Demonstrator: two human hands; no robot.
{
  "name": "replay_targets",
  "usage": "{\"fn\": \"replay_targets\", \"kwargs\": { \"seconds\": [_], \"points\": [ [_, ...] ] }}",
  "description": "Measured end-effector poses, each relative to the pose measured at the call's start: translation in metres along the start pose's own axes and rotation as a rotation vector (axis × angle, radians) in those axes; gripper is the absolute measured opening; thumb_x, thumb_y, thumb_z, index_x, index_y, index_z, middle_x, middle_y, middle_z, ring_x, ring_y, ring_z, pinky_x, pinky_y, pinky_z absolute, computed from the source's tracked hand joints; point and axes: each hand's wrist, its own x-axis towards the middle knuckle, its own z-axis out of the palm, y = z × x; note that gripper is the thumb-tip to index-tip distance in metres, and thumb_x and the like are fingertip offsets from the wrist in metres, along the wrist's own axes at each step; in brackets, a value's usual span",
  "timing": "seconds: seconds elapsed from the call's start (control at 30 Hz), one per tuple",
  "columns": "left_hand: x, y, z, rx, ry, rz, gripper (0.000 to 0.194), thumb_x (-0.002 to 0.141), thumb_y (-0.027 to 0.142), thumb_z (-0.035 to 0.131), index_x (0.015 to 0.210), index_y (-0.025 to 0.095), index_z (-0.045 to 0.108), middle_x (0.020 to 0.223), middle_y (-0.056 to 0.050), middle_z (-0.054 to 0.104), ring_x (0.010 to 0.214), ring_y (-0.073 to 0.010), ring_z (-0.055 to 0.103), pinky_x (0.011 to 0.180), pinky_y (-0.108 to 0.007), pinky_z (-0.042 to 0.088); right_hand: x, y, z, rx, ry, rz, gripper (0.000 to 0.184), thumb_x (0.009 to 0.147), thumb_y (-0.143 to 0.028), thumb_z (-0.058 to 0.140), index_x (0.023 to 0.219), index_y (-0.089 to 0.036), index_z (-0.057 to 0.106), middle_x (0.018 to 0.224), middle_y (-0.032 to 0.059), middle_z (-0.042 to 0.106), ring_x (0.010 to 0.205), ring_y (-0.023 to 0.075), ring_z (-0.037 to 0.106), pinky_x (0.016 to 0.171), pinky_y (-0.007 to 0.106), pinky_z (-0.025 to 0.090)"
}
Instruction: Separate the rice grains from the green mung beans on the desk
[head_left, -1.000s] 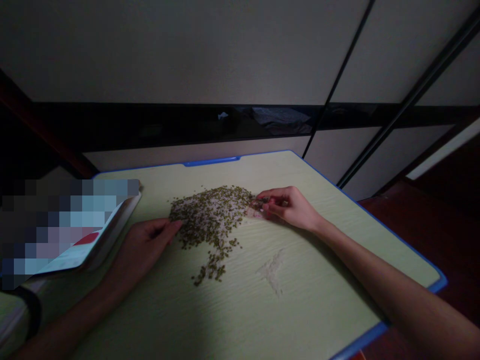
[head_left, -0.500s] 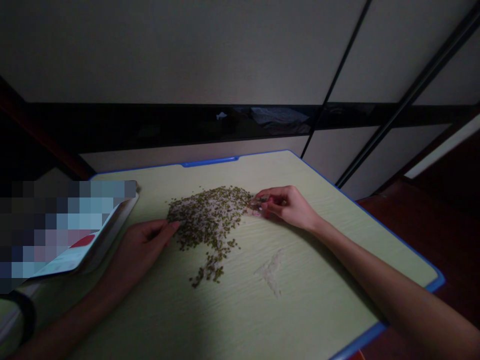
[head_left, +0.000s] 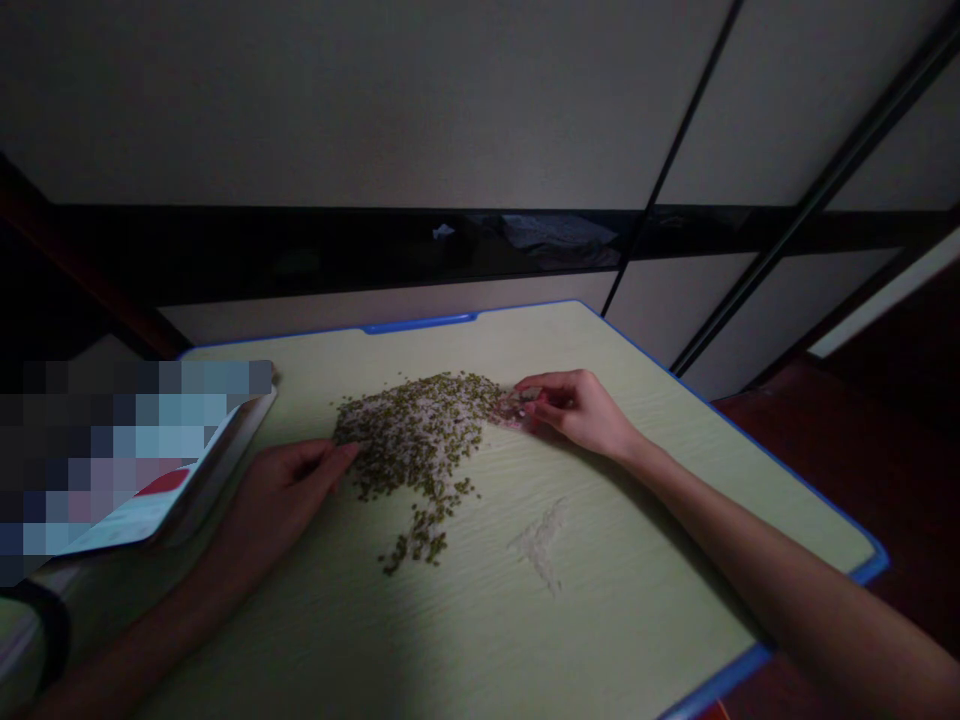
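Observation:
A spread-out pile of green beans mixed with white grains (head_left: 420, 430) lies on the pale green tabletop (head_left: 637, 590). At the pile's left edge is my left hand (head_left: 300, 475), thumb and fingertips pressed together; whatever may be between them is hidden. My right hand (head_left: 581, 410) is at the pile's right edge, its thumb and fingers closed round a small see-through, pinkish object (head_left: 514, 412). That object touches the outer beans, and its exact kind is unclear. Closer to me, a small separate patch of white grains (head_left: 541, 545) lies to the right of the pile.
On the left a lit tablet (head_left: 161, 495), partly blurred out, leans beside my left forearm. Behind the table, which has a blue rim (head_left: 420, 323), stands a pale cabinet (head_left: 337, 110) with a dark band. Reddish floor (head_left: 795, 430) shows on the right.
The see-through object at my right fingertips has tilted slightly, now lying a little flatter against the pile's edge. My left hand has stayed where it was.

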Motion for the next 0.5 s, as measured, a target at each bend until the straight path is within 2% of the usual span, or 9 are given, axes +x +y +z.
{"fn": "replay_targets", "kwargs": {
  "seconds": [0.5],
  "points": [
    [-0.0001,0.0033,-0.0005,0.022,0.001,0.001,0.037,0.063,0.053,0.040,0.045,0.020,0.038,0.041,0.008,0.032,0.041,-0.0086,0.034,0.045,-0.021,0.026,0.0032,0.0028,0.0049,0.003,0.011,-0.023,0.031,0.072,-0.020,0.050,0.099,-0.009,0.062,0.058,0.0030,0.059,0.045,0.0093,0.046,0.042,0.021,0.034]
  ]
}}
